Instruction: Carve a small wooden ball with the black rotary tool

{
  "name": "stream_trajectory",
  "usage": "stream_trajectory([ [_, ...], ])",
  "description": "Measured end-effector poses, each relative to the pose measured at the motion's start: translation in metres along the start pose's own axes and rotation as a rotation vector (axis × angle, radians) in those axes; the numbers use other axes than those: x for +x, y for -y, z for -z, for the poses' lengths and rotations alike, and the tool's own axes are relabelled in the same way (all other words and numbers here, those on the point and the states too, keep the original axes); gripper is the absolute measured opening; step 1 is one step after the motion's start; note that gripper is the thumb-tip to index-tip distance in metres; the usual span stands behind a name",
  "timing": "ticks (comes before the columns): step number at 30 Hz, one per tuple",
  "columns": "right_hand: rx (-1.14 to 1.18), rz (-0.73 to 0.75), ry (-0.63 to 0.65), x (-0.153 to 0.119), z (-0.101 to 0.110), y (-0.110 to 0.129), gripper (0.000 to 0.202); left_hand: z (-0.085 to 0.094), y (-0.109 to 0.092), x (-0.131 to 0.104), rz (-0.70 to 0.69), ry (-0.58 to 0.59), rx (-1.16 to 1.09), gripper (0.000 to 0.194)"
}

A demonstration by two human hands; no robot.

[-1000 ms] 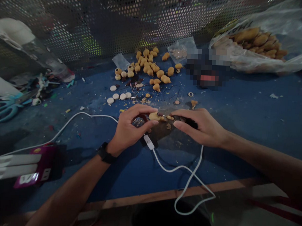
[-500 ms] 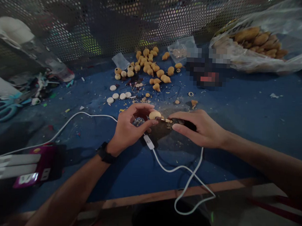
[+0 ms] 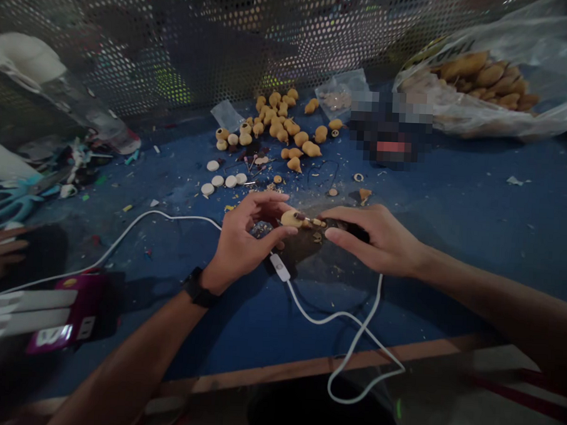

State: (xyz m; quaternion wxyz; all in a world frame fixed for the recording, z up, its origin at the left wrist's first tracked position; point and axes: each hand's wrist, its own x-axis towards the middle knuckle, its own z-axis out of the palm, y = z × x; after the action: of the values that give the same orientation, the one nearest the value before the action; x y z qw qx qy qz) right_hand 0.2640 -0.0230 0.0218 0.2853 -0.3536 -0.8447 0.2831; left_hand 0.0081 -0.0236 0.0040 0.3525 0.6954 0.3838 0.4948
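A loop of white cord (image 3: 342, 313) is hung over the near edge of the blue tabletop (image 3: 231, 335). To the left, a purple box (image 3: 93, 289) is seen, with long grey things beside it. A black watch (image 3: 199, 287) is worn on the left wrist. A small white switch (image 3: 280, 267) is set in the cord, just below the left hand (image 3: 245, 233).

A pale gourd (image 3: 291, 218) is pinched between the thumb and fingers of the left hand, in front of the person. A thin tool (image 3: 317, 222) is pinched by the fingers of the right hand (image 3: 381, 238), and its brown tip is pointed at the gourd. Whether the tip is touching cannot be told. The last fingers of the right hand are hidden. Another person's hand (image 3: 0, 250) is seen at the left edge, near blue scissors (image 3: 11, 204); what is held there cannot be told.

Farther back, white discs (image 3: 218, 181) are laid near the left hand, and crumbs (image 3: 274, 188) are spread about. Behind them, many gourds (image 3: 271, 115) are heaped between two small bags. At the far right, more gourds are held in a big clear bag (image 3: 544, 61). A dark thing (image 3: 392, 148) beside it is blurred. Behind everything, a mesh (image 3: 225, 47) full of holes is seen.
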Motion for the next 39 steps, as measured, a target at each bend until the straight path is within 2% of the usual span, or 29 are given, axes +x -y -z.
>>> stream_trajectory([
  [15,0.020,-0.030,0.008,0.0006,0.0009,-0.0003,0.035,-0.0012,0.0014,-0.0002,0.011,0.010,-0.050,0.056],
  [22,-0.003,-0.015,-0.006,-0.0006,0.0001,0.0001,0.036,0.0000,0.0012,-0.0008,0.020,0.015,-0.037,0.058],
  [26,0.022,0.010,0.028,-0.0010,0.0002,0.0000,0.036,0.0006,0.0020,0.0002,0.009,0.032,-0.052,0.057],
  [30,0.009,-0.023,0.016,-0.0007,0.0004,0.0001,0.035,0.0001,0.0032,0.0008,0.026,0.022,-0.048,0.059],
  [35,0.003,-0.009,0.019,-0.0002,0.0006,0.0003,0.037,0.0004,0.0026,-0.0010,0.001,0.010,-0.056,0.051],
  [39,0.003,-0.052,-0.035,0.0007,0.0009,0.0012,0.038,0.0020,0.0013,-0.0023,0.073,0.047,-0.028,0.035],
])
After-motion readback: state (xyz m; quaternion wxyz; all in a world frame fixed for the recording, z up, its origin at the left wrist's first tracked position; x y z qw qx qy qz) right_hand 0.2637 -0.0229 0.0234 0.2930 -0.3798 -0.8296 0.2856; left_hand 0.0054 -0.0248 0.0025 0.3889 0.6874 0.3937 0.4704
